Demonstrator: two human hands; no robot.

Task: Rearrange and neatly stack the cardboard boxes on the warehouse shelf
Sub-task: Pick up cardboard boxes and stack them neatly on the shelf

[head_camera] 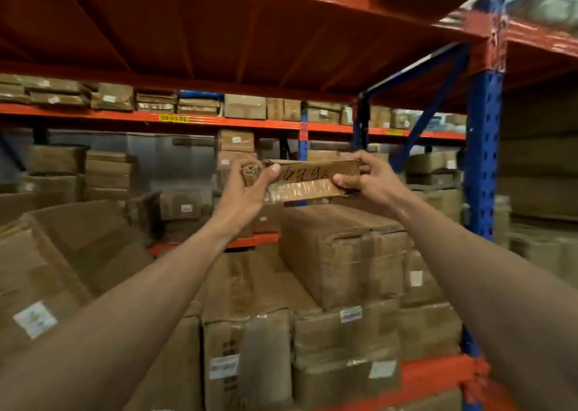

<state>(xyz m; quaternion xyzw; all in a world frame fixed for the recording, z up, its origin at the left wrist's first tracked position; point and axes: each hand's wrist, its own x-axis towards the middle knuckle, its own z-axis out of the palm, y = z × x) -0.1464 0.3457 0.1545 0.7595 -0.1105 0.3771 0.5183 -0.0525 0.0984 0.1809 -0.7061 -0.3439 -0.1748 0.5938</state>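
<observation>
- Both arms stretched forward and up, holding one small flat cardboard box (308, 179) in the air between them.
- Left hand (247, 188) closed on the box's left end, thumb across the near face, fingers wrapped behind.
- Right hand (364, 177) closed on the right end, thumb under the lower edge, fingers over the top.
- Box is roughly level, long side across the view; handwritten digits on the near face, possibly "6992", blurred. Clear tape along its lower half.
- Box is clear of the stack, above a large taped carton (341, 251) that sits on more cartons on the near shelf.
- Orange beam (438, 376) at the shelf front, blue upright (483, 160) at right.
- More boxes on the far rack (219, 120) behind.
</observation>
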